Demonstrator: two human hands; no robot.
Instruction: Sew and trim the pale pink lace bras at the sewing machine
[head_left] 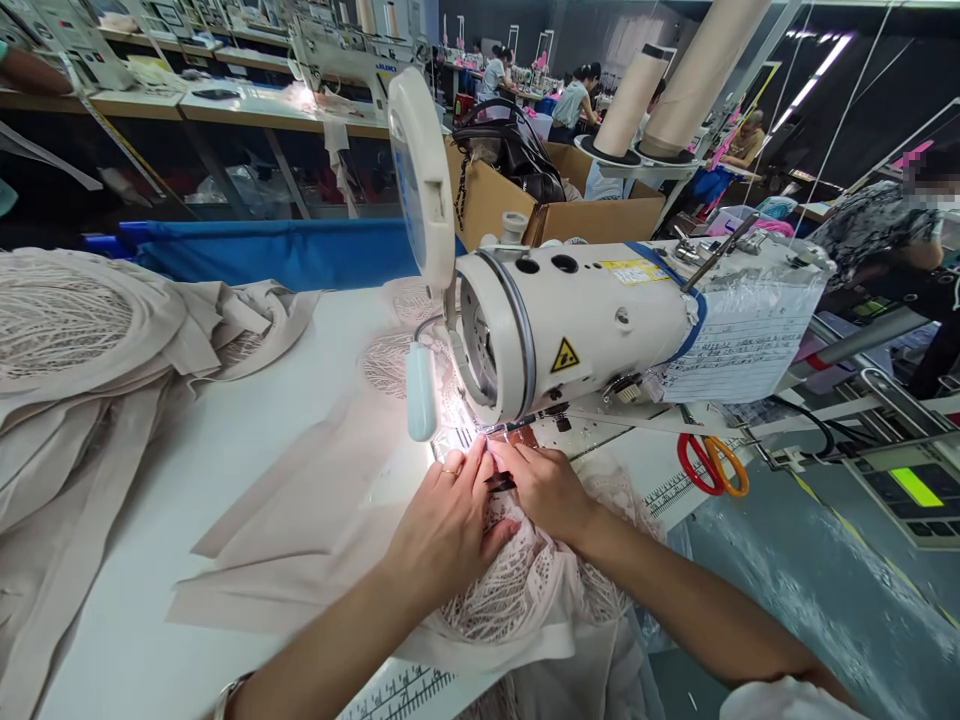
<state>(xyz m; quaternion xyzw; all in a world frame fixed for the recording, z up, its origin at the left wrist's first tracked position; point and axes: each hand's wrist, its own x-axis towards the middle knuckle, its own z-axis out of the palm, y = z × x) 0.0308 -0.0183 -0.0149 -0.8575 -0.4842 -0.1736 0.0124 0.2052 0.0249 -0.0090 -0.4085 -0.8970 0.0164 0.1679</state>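
Pale beige lace fabric (517, 590) has a ribbed openwork pattern; the sewing machine (600, 320) is white; the scissors (712, 465) have red and orange handles.

left grip (448, 525): thin ring (450, 470) | left wrist: metal band (229, 692) | right arm: white sleeve (780, 700)

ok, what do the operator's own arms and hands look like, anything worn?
No gloves on either hand. Left hand wears a thin gold-coloured ring; a pale metallic wristband shows at that wrist, cut by the frame edge. Right hand shows no ring. Both forearms are unsleeved; a white fabric sleeve edge shows at the right upper arm.
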